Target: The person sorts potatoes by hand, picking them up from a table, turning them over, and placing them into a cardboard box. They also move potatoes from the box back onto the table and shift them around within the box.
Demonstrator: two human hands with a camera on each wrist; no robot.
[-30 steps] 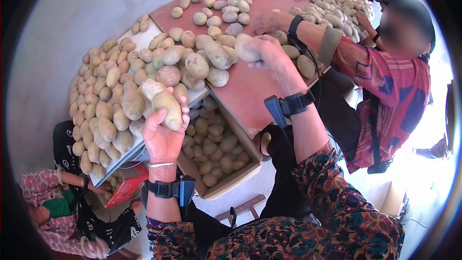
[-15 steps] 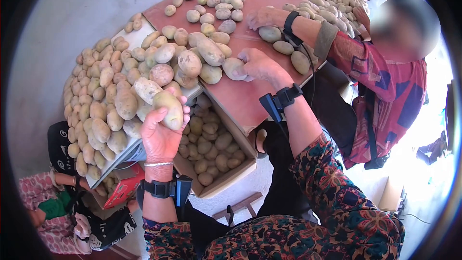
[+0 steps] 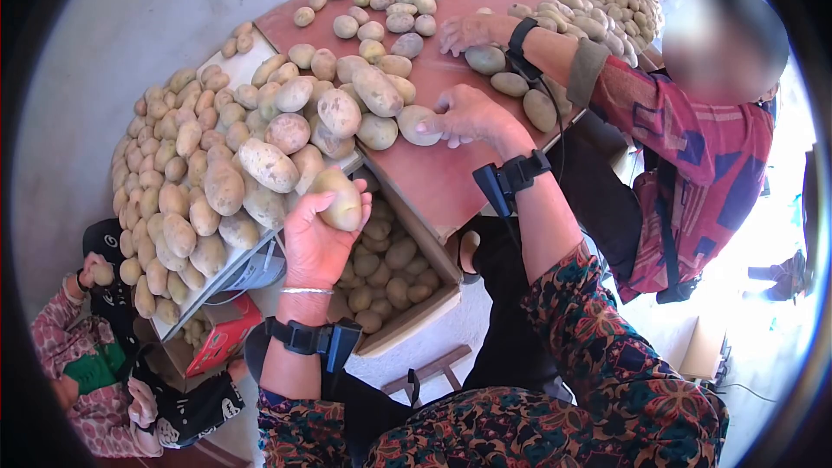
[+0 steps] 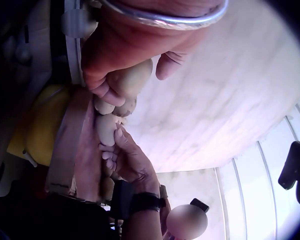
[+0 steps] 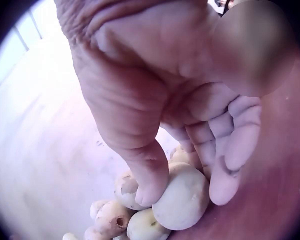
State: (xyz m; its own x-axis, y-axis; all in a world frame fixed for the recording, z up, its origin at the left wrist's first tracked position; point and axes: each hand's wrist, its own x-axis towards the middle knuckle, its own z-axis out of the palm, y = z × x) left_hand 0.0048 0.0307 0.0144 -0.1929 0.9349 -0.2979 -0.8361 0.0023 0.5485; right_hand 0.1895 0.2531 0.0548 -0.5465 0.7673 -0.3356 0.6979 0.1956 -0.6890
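Observation:
My left hand (image 3: pixel 322 238) holds a potato (image 3: pixel 338 199) between thumb and fingers, above the near edge of the white board and the open box. In the left wrist view the same potato (image 4: pixel 131 80) shows under the palm. On the red board, my right hand (image 3: pixel 478 119) has thumb and fingers round another potato (image 3: pixel 419 125), which lies beside the heap. From the right wrist, that pale potato (image 5: pixel 181 197) shows between the thumb and curved fingers, touching other potatoes (image 5: pixel 144 226).
A cardboard box (image 3: pixel 412 321) of potatoes stands below the boards. Potatoes (image 3: pixel 178 199) cover the white board at left. At right, another person's arm (image 3: pixel 555 56) reaches over the red board (image 3: pixel 433 182). Someone sits at lower left near a red box (image 3: pixel 227 336).
My right hand has lowered its potato onto the red board beside the heap. My left hand has moved slightly right and away from the heap with its potato.

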